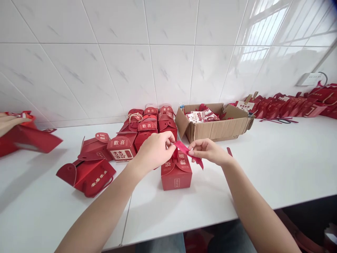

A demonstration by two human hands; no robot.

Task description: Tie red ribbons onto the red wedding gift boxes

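Note:
A red gift box (177, 178) with pale lettering sits upright on the white table in front of me, its top flaps folded together. Above it a crimson ribbon (182, 147) stretches between my two hands. My left hand (159, 149) pinches the ribbon close to the top of the box. On the other side my right hand (206, 151) grips the ribbon between thumb and fingers, and a loose end hangs below it. My left hand and wrist cover part of the box's top and some boxes behind.
Several red boxes (122, 146) cluster behind and left, some with flaps up. A cardboard carton (218, 129) holding red and white packets stands by the tiled wall. Finished-looking red boxes (279, 105) line the right. Another person's hand (10, 123) holds red packaging at far left.

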